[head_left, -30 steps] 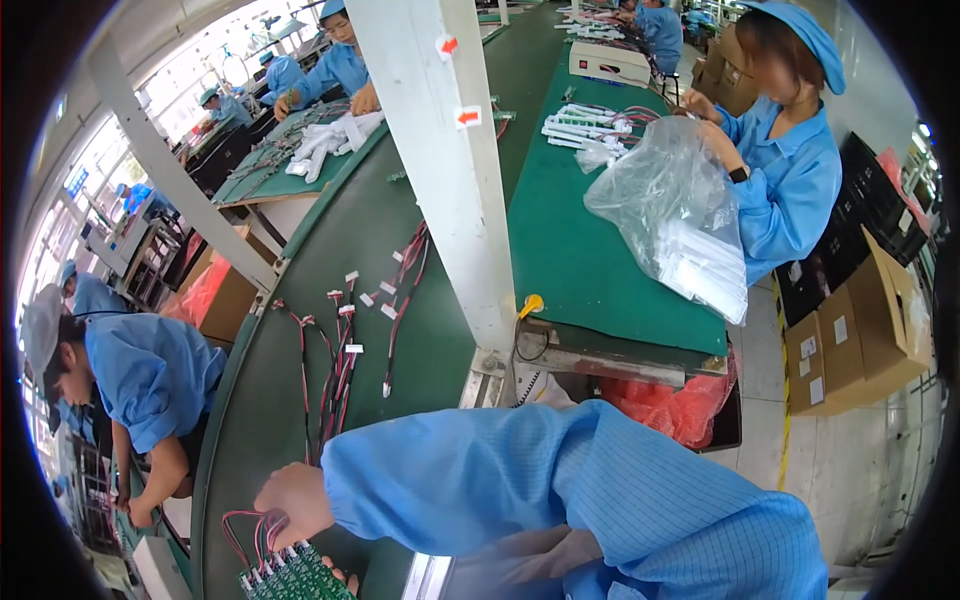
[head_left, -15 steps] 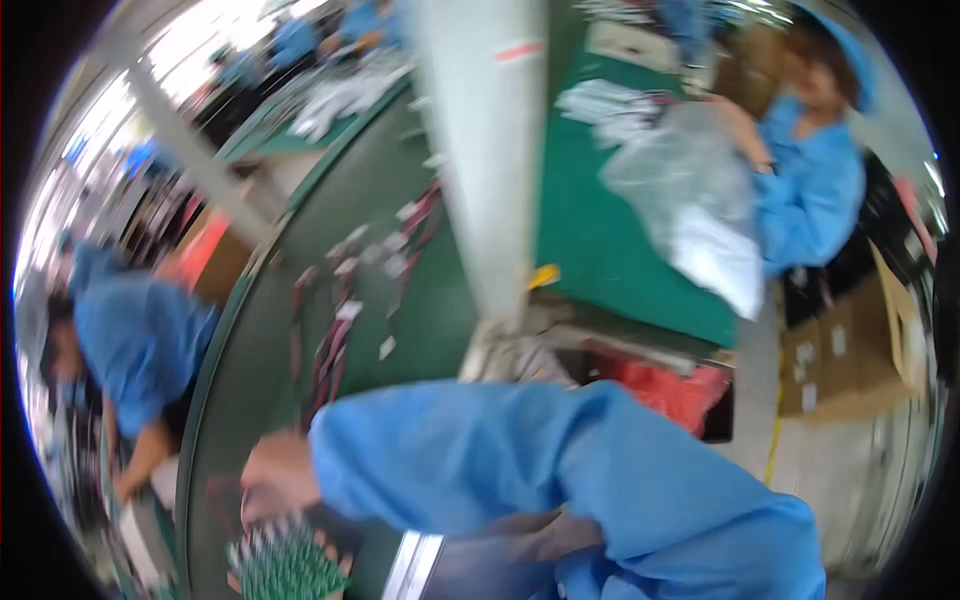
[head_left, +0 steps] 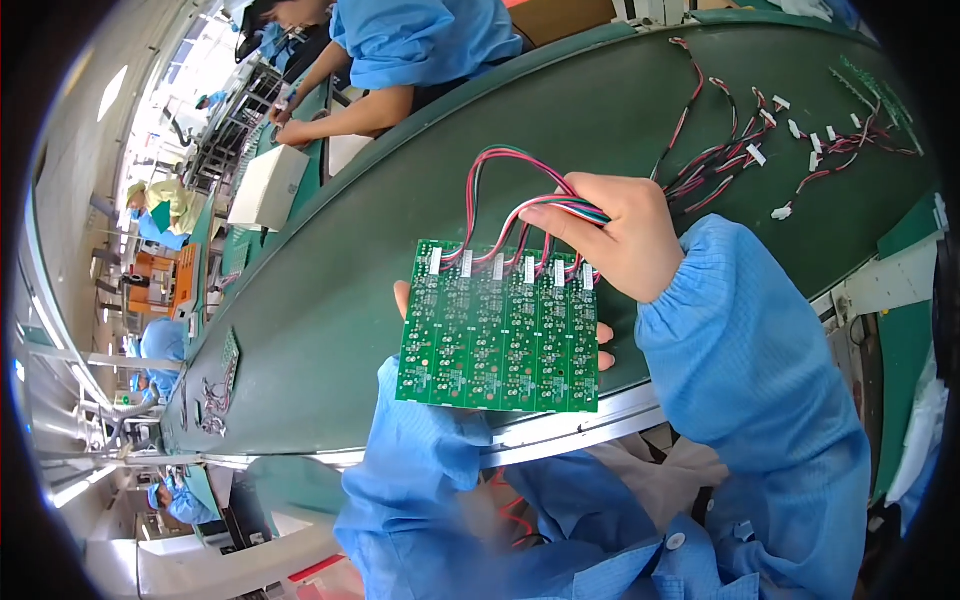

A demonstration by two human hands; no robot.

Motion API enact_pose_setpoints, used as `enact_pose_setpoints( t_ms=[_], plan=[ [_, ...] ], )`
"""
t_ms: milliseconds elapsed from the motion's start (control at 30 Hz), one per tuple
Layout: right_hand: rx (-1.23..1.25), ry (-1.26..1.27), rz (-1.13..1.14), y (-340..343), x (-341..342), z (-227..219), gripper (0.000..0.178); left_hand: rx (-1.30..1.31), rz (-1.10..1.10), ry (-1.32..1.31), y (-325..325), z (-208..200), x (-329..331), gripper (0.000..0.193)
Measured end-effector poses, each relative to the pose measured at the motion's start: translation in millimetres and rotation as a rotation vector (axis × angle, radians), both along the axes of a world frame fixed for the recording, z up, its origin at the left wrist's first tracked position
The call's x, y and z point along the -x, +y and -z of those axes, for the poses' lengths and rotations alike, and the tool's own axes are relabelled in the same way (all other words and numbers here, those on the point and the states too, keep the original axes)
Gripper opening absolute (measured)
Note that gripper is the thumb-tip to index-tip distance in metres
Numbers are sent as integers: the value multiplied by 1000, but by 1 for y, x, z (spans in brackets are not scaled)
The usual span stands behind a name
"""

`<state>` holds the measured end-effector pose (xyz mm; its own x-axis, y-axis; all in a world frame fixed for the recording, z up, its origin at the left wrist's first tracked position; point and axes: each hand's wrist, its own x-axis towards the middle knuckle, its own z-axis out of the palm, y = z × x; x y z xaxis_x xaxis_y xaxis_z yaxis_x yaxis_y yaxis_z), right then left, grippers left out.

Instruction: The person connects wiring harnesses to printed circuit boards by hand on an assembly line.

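Note:
A green circuit board panel (head_left: 490, 345), divided into several strips, is tilted toward me at the middle of the view. My left hand (head_left: 605, 345) supports it from behind, with fingertips showing past its right edge and the thumb at its left. The palm is hidden by the board. White connectors (head_left: 498, 266) line the panel's far edge. Red, black, white and green wires (head_left: 500, 155) rise from them in loops. My right hand (head_left: 625, 240) pinches these wires in a bundle just above the board's right corner. Their far ends trail away behind that hand.
Beneath my hands runs a green conveyor belt (head_left: 330, 300) with a metal edge rail (head_left: 580, 425). More wire harnesses (head_left: 720, 170) and a board (head_left: 880, 100) lie at far right, another board (head_left: 231, 360) at left. Across the belt, a person in blue (head_left: 420, 45) works beside a white box (head_left: 268, 188).
The view has swung left, bringing the board from the lower left to the middle. My right hand, earlier blurred at the board's far edge, now holds the wires raised above it.

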<state>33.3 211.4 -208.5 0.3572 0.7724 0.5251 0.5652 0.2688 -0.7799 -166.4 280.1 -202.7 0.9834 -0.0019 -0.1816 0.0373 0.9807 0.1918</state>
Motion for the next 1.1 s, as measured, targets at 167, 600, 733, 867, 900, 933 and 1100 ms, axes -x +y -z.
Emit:
enact_pose_setpoints(
  t_ms=[167, 600, 733, 867, 900, 933, 1100],
  plan=[
    [-72, 2, 10, -4, 1, -6, 19, 54, 3, 1, -3, -9, 0, 145],
    [-175, 47, 23, -3, 0, -10, 19, -179, -88, 164, -21, -20, -3, 145],
    [-256, 61, 5, -4, 2, -10, 21, -129, -122, 17, -21, -10, -2, 142],
    [-187, 12, 32, -7, 0, -12, 23, -34, -132, 156, -21, -13, -5, 155],
    [-191, 14, 37, -7, 0, -11, 23, -6, -142, 165, -21, -13, -4, 155],
    [-189, 14, 37, -7, 0, -10, 23, 23, -152, 175, -22, -13, -4, 156],
    [-193, 10, 34, -7, 0, -12, 21, -175, -102, 71, -24, -11, -4, 142]
  ],
)
